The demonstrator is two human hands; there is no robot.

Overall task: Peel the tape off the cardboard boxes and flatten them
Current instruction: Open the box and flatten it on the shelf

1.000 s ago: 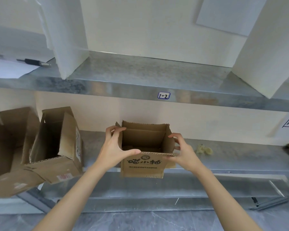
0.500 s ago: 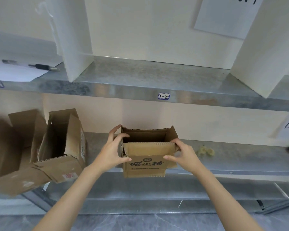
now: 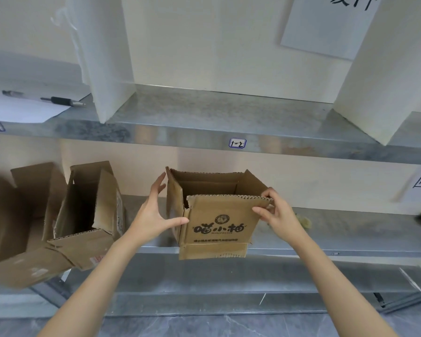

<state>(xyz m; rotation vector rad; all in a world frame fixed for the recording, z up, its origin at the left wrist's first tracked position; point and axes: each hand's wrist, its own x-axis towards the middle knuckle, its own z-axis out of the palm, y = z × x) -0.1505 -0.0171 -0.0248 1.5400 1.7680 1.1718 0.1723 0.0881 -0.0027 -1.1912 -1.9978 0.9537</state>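
Three cardboard boxes are in view: one printed box (image 3: 216, 227), top flaps open, at the front edge of the lower shelf (image 3: 350, 229), and two open ones to its left, a nearer box (image 3: 90, 210) and a farther box (image 3: 15, 210). The left hand (image 3: 153, 215) has its fingers straight and spread beside the printed box's left flap, thumb on the front panel. The right hand (image 3: 280, 215) has curled fingers pinching the front flap's upper right corner.
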